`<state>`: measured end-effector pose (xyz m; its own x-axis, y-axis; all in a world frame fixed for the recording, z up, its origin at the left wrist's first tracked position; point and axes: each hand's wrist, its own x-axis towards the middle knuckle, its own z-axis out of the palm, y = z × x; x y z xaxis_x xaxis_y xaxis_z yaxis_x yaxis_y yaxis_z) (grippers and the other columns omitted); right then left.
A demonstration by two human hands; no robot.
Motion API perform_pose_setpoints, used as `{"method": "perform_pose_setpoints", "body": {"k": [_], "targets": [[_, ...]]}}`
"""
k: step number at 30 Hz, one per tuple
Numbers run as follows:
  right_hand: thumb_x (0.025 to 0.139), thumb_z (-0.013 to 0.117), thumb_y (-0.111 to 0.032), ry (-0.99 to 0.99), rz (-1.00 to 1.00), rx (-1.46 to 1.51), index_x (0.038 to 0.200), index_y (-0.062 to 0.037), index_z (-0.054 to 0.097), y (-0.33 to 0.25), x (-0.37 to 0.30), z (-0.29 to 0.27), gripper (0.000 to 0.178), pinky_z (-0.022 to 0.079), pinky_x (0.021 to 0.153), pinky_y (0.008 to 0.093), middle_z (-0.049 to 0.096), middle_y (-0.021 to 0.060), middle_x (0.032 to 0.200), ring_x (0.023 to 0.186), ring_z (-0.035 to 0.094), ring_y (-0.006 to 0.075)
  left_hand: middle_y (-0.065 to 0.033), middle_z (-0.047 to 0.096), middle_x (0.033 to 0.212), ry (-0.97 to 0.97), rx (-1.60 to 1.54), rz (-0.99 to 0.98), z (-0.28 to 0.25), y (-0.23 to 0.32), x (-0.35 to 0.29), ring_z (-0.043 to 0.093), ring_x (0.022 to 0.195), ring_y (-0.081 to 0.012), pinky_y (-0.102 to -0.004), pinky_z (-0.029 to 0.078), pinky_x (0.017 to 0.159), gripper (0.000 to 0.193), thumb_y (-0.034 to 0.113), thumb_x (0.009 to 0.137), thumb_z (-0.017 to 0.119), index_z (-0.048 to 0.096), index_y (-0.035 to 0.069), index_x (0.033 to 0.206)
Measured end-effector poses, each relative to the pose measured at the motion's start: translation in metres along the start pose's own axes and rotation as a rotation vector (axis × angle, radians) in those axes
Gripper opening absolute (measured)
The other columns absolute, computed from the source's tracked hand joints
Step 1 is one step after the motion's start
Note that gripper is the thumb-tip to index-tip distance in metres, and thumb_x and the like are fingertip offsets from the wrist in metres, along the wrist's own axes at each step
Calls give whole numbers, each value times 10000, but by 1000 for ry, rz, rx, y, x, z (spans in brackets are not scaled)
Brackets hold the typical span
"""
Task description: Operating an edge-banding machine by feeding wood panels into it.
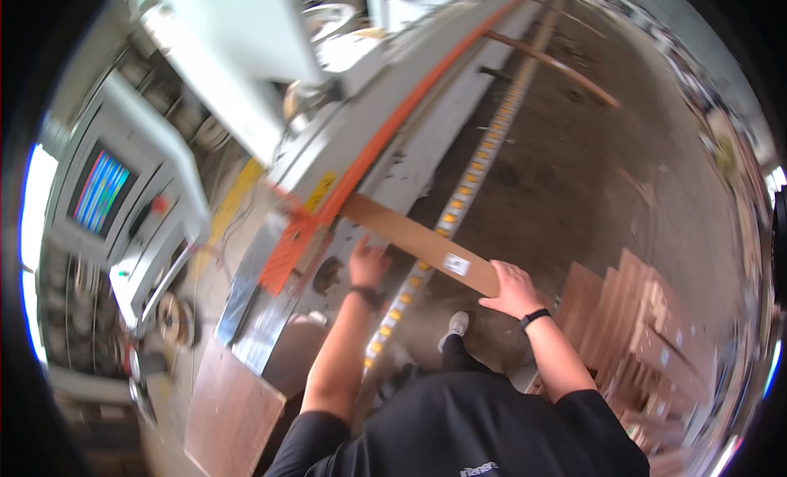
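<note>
A long, narrow brown wood-look board [402,231] with a white label lies slantwise in front of me. Its far left end reaches the orange guard edge of a long machine [361,178]. My right hand [512,290] is closed around the board's near right end, thumb on the upper face. Beside the board's near edge, close to the machine, is my left hand [369,262], somewhat blurred, its fingers loosely apart and nothing seen in them. Below the board runs a rail of yellow rollers [467,184], which the board crosses.
To the left stands a control panel [123,190] with a lit screen and a red knob. Stacked brown boards [623,313] are at the right. A brown panel [234,411] is at the lower left. A bar [566,71] juts from the machine farther along.
</note>
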<state>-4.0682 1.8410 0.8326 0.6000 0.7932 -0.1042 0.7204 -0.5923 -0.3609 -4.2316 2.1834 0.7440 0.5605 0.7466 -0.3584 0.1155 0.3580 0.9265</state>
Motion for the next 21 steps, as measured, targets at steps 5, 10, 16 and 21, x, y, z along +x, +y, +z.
{"method": "perform_pose_setpoints", "body": {"k": [5, 10, 16, 21], "targets": [[825, 804, -382, 194, 35, 170, 1282, -72, 652, -5, -51, -41, 572, 502, 1050, 440, 646, 95, 1368, 1215, 628, 327, -60, 669, 788, -329, 285, -67, 29, -11, -57, 598, 525, -136, -275, 490, 474, 346, 183, 998, 642, 639, -19, 1278], [815, 811, -273, 529, 33, 87, 1158, -108, 701, -1, -137, -108, 396, 520, 997, 440, 722, 64, 1200, 1156, 650, 308, -21, 645, 744, -225, 528, 214, 25, -40, -93, 593, 558, -88, -252, 467, 490, 205, 117, 1003, 632, 683, 16, 1174], [746, 871, -298, 561, 624, -202, 1388, -110, 596, 54, -254, -161, 724, 450, 1140, 474, 659, 138, 1368, 1325, 565, 355, -19, 644, 747, -315, 431, 174, 26, -35, -99, 623, 588, -98, -247, 486, 533, 168, 114, 1006, 633, 683, 11, 1130], [657, 901, -227, 383, 833, -277, 1540, -104, 450, 141, -313, -175, 999, 400, 1206, 419, 505, 105, 1560, 1420, 477, 312, -20, 641, 745, -372, 562, 251, 26, -35, -99, 619, 590, -101, -255, 498, 550, 167, 113, 1002, 639, 680, 1, 1120]]}}
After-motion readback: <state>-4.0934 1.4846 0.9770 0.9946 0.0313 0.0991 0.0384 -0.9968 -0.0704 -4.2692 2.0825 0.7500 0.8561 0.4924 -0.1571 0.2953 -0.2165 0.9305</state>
